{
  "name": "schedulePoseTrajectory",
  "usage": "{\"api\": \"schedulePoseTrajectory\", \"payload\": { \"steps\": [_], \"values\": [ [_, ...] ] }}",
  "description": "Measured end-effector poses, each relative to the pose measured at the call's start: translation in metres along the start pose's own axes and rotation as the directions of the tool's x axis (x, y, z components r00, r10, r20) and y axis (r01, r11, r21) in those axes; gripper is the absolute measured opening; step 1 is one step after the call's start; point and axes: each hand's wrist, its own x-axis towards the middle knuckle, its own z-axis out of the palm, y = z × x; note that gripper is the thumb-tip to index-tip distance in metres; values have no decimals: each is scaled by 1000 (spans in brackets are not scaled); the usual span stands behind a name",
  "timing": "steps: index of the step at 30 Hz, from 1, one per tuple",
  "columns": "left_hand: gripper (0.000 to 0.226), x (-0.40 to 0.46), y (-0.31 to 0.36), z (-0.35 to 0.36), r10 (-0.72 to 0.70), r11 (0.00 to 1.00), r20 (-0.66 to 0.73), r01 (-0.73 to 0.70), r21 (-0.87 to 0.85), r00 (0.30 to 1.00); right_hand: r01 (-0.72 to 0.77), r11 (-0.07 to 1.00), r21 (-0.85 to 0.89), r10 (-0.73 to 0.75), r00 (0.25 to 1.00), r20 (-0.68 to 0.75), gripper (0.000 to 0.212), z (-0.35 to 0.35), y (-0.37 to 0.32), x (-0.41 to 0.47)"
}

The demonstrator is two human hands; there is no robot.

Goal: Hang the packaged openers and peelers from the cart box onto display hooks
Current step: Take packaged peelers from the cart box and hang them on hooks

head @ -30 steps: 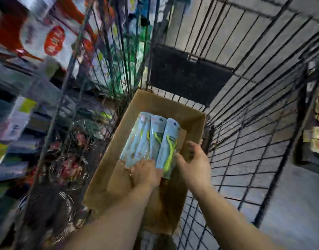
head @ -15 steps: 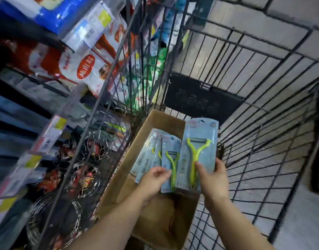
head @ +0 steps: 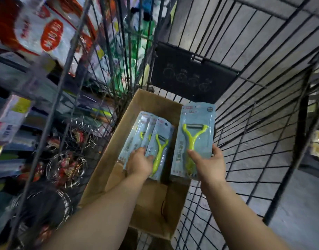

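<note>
both forearms reach forward and down into a wire cart (head: 263, 114), the hands apart from each other over an open cardboard box (head: 151, 204) that sits on the cart floor against its left wall.

the right hand (head: 208, 164) is raised above the box's right edge, palm turned inward, clamped on the lower part of a single packaged peeler (head: 194, 141): the thumb lies across the front of the pale blue card beside the green handle, and the fingers wrap round the card's right edge. the card stands nearly upright, its top tilted a little away, with the y-shaped green peeler facing the camera.

the left hand (head: 139, 164) is lower, over the middle of the box, wrist bent down and knuckles up. it grips the bottom end of a fanned stack of packaged peelers (head: 151, 139), fingertips pressed on the front of the nearest card; that card shows the same green y-shaped peeler, and the cards behind it are partly hidden. the stack leans toward the far end of the box, just left of the single peeler and not touching it.

beyond the cart's left wall, blurred store shelves (head: 28, 87) hold packaged goods and wire items.
</note>
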Motion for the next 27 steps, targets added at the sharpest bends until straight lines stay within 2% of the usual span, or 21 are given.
{"api": "schedulePoseTrajectory", "payload": {
  "steps": [2,5,7,10,17,19,22,25,27],
  "values": [
    [28,-7,-1,-17,-42,975,45,51,-218,998,1,1000,0,-1,1000,9,60,-2,-2,-10],
    [24,-27,1,-49,-27,916,63,50,-397,998,6,999,44,-8,999,54,59,-5,-6,-34],
    [28,-46,6,-74,10,878,71,25,-478,997,26,997,75,-31,997,69,55,-7,-9,-52],
    [21,-77,15,-114,102,804,55,-50,-592,993,62,990,128,-73,993,90,45,-12,-16,-81],
    [12,-168,12,-199,263,603,-83,-231,-764,961,282,951,128,-304,929,210,51,-31,-54,-161],
    [11,-206,-4,-223,264,562,-188,-310,-767,946,378,915,139,-403,872,278,47,-38,-65,-198],
    [12,-252,-27,-246,259,505,-306,-399,-765,916,486,855,183,-518,776,360,26,-41,-73,-243],
    [20,-325,-75,-271,155,393,-454,-476,-786,878,554,790,264,-605,632,484,19,-41,-58,-319],
    [9,-375,-115,-284,76,335,-561,-551,-764,824,574,763,297,-625,538,565,21,-38,-42,-371]
  ]
}}
